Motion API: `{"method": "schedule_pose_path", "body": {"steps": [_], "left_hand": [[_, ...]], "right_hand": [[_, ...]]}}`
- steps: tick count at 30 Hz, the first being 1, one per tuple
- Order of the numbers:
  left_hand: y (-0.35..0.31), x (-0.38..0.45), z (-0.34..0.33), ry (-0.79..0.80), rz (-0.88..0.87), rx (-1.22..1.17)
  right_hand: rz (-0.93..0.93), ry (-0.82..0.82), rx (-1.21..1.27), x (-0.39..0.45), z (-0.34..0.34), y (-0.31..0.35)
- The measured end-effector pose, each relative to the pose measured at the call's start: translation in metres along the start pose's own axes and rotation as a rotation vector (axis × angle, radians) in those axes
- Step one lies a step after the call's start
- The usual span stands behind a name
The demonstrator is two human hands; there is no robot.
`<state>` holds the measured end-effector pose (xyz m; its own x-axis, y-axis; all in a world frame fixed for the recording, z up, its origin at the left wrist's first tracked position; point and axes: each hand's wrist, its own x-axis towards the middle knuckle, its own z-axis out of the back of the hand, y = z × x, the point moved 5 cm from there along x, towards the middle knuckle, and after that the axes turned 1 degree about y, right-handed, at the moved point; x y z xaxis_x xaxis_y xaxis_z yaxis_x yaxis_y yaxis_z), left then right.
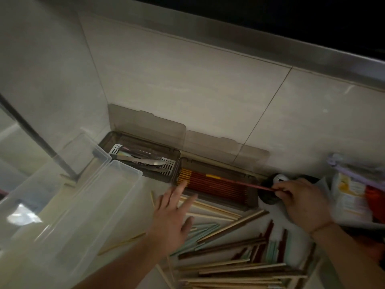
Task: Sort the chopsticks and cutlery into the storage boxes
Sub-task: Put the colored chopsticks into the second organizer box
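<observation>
Both forearms are showing bare, with no sleeve reaching into view on either side. The left hand is wearing no ring, watch or glove. The right hand is likewise showing no ring or glove. A thin cord bracelet is circling the right wrist as a single narrow, plain band.

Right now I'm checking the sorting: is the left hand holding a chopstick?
No, the left hand is spread open above the loose chopsticks; only the right hand pinches a red chopstick.
</observation>
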<state>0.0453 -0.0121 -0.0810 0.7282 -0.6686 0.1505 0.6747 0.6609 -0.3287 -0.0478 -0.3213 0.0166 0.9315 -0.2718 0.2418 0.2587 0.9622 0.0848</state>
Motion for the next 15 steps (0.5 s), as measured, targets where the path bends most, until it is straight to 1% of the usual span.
{"method": "schedule_pose_path", "body": {"steps": [3, 6, 10, 14, 15], "left_hand": [[0.018, 0.016, 0.002, 0.064, 0.089, 0.069], [0.034, 0.021, 0.003, 0.106, 0.097, 0.019], [0.046, 0.017, -0.002, 0.136, 0.045, 0.006], [0.045, 0.017, -0.002, 0.182, 0.059, -0.002], [0.044, 0.018, -0.001, 0.198, 0.065, 0.003]], "right_hand": [[-0.068, 0.111, -0.004, 0.027, -0.028, 0.026], [-0.08, 0.164, 0.008, 0.043, -0.056, 0.044], [-0.043, 0.216, -0.134, 0.055, -0.078, 0.063], [0.045, 0.271, -0.266, 0.062, -0.09, 0.073], [0.083, 0.255, -0.285, 0.063, -0.093, 0.075]]}}
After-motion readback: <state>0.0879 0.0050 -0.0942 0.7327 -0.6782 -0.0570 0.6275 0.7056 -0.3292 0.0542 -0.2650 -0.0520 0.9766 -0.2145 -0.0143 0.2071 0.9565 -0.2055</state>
